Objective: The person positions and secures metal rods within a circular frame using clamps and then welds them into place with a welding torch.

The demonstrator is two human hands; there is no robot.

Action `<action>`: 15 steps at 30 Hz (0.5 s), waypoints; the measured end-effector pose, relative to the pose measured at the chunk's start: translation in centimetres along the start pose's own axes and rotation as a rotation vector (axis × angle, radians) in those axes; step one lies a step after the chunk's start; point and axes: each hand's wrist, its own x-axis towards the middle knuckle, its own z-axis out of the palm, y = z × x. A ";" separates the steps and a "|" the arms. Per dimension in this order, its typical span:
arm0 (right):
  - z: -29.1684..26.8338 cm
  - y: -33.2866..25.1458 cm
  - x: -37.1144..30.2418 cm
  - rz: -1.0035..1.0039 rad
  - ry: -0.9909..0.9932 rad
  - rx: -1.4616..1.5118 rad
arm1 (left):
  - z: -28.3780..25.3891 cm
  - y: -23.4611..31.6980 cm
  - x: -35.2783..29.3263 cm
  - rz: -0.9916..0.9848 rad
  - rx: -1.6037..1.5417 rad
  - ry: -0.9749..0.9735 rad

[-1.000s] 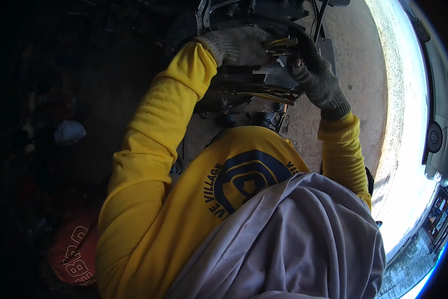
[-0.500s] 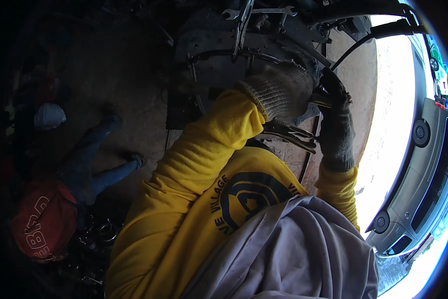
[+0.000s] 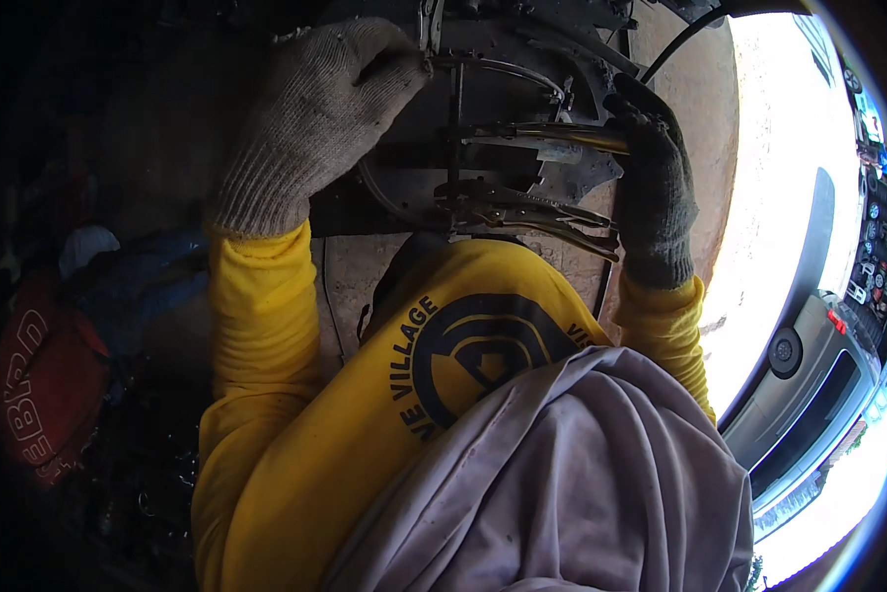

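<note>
Both my hands wear knitted work gloves. My left hand (image 3: 330, 113) is at the upper left, its thumb and fingers pinched together beside the end of a curved metal rod (image 3: 508, 67); what lies between the fingertips is hidden. My right hand (image 3: 656, 183) is closed around the handles of locking pliers (image 3: 552, 133), whose jaws reach left to an upright thin rod (image 3: 455, 123). Nearer to me, a second pair of locking pliers (image 3: 532, 212) is clamped at the same rod. Behind these lies a dark metal panel (image 3: 582, 183).
Another clamp (image 3: 430, 25) stands beside my left fingertips. A black cable (image 3: 675, 44) arches at the upper right. At the left, in shadow, is a person in a red top (image 3: 49, 385). Outside, a silver car (image 3: 809, 380) stands on bright ground.
My left hand has moved left, away from beside my right hand, uncovering the rods and pliers. My right hand stays on its pliers. The whole view has shifted a little.
</note>
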 end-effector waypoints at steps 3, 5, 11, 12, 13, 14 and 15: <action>-0.4 0.3 0.0 -0.027 -0.034 -0.033 | 4.0 -2.4 -1.7 -0.057 0.061 0.097; -0.6 0.9 0.1 -0.066 -0.064 -0.098 | 6.3 -2.2 -2.0 -0.088 0.113 0.199; 0.6 -1.3 0.1 0.201 0.083 0.155 | 8.3 -2.0 -1.4 -0.215 0.111 0.257; 0.8 -1.4 0.0 0.218 0.103 0.208 | 7.9 -1.8 -1.2 -0.214 0.112 0.258; 0.8 -1.4 0.0 0.218 0.103 0.208 | 7.3 -1.2 -1.0 -0.281 0.111 0.157; 0.9 -1.4 0.0 0.211 0.098 0.223 | 7.0 -0.9 -0.8 -0.346 0.109 0.055; 0.9 -1.5 0.0 0.204 0.094 0.238 | 7.6 -1.3 -1.0 -0.345 0.109 0.054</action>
